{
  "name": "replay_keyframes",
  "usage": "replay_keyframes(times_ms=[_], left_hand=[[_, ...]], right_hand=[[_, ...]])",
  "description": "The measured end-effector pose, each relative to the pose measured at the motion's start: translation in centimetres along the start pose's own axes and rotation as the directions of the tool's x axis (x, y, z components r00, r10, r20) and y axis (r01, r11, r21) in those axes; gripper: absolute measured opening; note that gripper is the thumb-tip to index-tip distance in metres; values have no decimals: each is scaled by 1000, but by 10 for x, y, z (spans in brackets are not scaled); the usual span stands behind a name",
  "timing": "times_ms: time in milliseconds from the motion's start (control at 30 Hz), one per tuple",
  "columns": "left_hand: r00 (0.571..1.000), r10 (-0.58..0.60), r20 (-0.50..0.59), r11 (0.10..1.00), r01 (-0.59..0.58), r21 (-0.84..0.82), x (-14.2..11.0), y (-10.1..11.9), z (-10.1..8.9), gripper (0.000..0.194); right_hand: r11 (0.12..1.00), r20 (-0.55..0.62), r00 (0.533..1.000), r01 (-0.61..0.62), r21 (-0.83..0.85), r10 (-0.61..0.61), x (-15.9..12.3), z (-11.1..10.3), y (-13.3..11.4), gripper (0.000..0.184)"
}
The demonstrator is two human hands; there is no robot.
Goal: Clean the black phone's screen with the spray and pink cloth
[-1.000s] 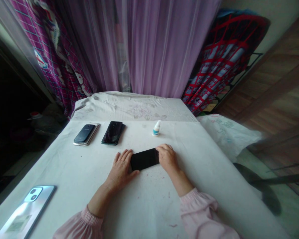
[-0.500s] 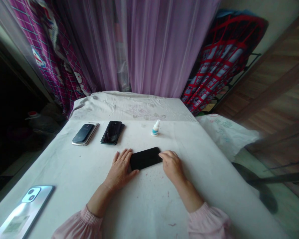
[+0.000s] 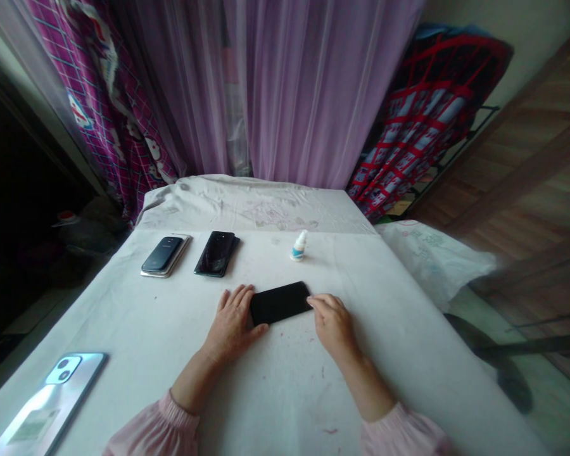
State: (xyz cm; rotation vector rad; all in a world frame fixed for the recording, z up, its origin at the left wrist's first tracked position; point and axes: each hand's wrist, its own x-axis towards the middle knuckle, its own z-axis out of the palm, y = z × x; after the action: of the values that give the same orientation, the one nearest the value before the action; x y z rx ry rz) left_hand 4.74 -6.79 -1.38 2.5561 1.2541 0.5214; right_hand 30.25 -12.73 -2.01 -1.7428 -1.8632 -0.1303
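Observation:
A black phone lies flat on the white cloth-covered table, screen dark. My left hand rests flat against its left end, fingers stretched out and thumb along the near edge. My right hand sits at the phone's right end, fingers loosely curled and fingertips touching its corner. Neither hand lifts the phone.
Two dark phones lie side by side at the back left. A small white dropper bottle stands behind the black phone. A silver phone lies face down at the near left corner. Purple curtains hang behind the table.
My right hand has slid back off the top of the black phone's right end toward me; only its fingertips touch the corner now. The left hand has stayed put.

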Motion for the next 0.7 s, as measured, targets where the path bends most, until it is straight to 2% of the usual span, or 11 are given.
replay_keyframes(times_ms=[100, 300, 400, 567, 700], left_hand=[[1000, 4, 15, 1000, -4, -1, 0, -1, 0, 68], [999, 2, 42, 1000, -2, 8, 1, 0, -3, 69], [999, -12, 50, 1000, 11, 16, 1, 1, -3, 70], [999, -12, 40, 1000, 11, 20, 1, 2, -3, 69], [1000, -7, 17, 1000, 6, 17, 1, 2, -2, 68]], right_hand=[[1000, 12, 1000, -7, -10, 7, -2, -2, -1, 38], [996, 61, 997, -47, -78, 52, 43, 14, -5, 32], [992, 72, 995, -68, -105, 76, 56, 20, -8, 31], [994, 53, 999, -3, -113, 9, 51, 23, -26, 31], [995, 112, 993, 43, -90, -33, 48, 23, -43, 30]])
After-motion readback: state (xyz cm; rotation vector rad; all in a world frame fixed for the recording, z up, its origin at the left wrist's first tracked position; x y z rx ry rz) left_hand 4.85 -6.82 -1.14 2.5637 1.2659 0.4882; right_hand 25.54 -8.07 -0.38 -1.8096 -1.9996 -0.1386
